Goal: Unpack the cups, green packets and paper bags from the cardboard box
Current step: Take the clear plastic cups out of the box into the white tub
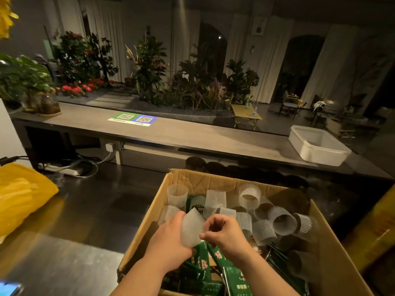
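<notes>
Cup point(192, 228) above cardboard box point(213, 178): left hand point(171, 239) fingers wrapped round it, right hand point(225, 233) fingers pinching its edge; green packets point(201, 260) below.

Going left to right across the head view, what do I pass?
Yellow plastic bag, power strip, QR code sheet, left hand, ribbed cup, right hand, white tub.

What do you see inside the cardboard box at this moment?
Many ribbed clear cups lie loose over green packets in the cardboard box. The left hand and right hand hold one cup above them. The bottom is covered, so paper bags cannot be seen.
</notes>
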Demonstrator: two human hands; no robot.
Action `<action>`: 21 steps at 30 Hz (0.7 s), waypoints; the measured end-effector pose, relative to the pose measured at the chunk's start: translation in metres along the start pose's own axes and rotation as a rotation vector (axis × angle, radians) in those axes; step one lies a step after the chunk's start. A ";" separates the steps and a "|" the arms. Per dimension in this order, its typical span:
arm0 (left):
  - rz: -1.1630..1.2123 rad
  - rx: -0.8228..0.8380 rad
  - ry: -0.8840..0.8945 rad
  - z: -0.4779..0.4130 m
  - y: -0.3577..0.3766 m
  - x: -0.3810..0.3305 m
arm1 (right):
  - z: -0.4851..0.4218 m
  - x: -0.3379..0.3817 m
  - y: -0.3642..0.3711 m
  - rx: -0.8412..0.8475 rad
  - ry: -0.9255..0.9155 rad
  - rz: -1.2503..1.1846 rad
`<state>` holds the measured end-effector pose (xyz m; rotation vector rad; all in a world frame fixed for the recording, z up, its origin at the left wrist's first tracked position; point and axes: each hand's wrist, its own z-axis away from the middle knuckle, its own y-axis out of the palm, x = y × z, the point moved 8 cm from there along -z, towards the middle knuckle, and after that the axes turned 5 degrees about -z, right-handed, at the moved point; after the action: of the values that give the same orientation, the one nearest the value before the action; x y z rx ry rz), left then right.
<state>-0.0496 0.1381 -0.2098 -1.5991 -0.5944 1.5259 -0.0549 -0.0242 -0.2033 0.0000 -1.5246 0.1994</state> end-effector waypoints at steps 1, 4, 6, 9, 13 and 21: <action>0.002 0.017 0.003 0.000 0.001 0.000 | 0.000 -0.002 0.003 0.021 0.010 0.022; -0.015 0.057 0.024 0.000 0.003 -0.004 | -0.001 -0.008 0.009 0.062 0.035 0.034; -0.031 0.075 0.035 0.001 0.004 -0.006 | -0.001 -0.012 0.011 0.100 0.040 0.007; -0.063 0.140 0.041 0.003 0.009 -0.006 | 0.000 -0.018 0.015 0.157 0.070 -0.021; -0.128 0.235 0.053 0.004 0.016 0.000 | 0.007 -0.020 0.027 0.340 0.162 0.077; -0.111 0.030 -0.303 -0.001 -0.006 0.028 | -0.073 0.000 0.013 -0.143 0.144 0.323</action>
<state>-0.0434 0.1637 -0.2215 -1.2981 -0.8087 1.6971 0.0161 -0.0027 -0.2088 -0.3689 -1.3861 0.3402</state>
